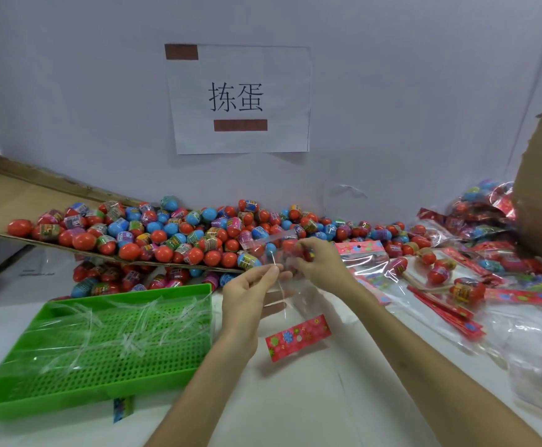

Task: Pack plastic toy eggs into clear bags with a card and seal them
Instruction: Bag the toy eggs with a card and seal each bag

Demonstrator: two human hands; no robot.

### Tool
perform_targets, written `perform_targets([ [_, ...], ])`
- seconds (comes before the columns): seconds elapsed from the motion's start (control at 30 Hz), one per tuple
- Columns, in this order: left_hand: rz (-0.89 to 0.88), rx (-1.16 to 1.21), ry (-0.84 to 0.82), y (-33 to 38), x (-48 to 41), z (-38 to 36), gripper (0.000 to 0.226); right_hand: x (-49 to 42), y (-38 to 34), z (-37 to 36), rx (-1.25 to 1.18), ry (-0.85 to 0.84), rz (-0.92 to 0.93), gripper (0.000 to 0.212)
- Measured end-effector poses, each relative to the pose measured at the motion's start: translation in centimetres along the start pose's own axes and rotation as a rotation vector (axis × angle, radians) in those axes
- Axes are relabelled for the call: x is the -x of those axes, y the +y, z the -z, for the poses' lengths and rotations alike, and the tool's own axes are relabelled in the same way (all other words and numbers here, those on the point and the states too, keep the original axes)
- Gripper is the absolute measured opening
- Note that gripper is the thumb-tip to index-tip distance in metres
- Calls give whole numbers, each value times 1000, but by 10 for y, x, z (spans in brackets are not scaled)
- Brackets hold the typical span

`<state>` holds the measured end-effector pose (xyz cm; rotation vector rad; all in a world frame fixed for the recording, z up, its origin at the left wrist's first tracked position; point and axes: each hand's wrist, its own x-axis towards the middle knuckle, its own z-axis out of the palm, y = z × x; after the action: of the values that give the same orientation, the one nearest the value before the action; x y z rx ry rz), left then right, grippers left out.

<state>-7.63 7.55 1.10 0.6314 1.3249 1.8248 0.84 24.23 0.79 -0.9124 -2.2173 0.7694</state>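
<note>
Right hand (318,264) grips an egg (295,249), left hand (247,298) pinches the bag (295,296) mouth (card (298,337) seems inside); next, egg goes in.

Bare left hand (247,296) and bare right hand (318,264) on slim forearms (uncovered to the frame's edge)
</note>
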Motion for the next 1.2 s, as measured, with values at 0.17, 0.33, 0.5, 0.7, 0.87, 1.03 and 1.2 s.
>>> perform_targets([
  [0.17, -19, -44, -7, -1, 0, 0, 13, 23, -10, 53, -543, 209, -146, 4],
  [0.33, -119, -181, 1, -5, 2, -5, 10, 58, -32, 74, -518, 187, 114, 33],
  [0.5, -291, -380, 31, -11, 5, -9, 9, 65, -47, 68, -285, 135, 272, 34],
  [0.7, -502, -572, 23, -17, 9, -10, 17, 66, -45, 71, -198, 112, 250, 48],
  [0.87, -577, -702, 0, -21, 9, -9, 25, 63, -39, 67, -168, 92, 211, 53],
  [1.03, -603, -716, -29, -20, 10, -11, 25, 61, -34, 63, -75, 155, 193, 66],
  [1.2, -515, -667, -29, -18, 10, -12, 30, 60, -34, 60, -45, 131, 182, 71],
])
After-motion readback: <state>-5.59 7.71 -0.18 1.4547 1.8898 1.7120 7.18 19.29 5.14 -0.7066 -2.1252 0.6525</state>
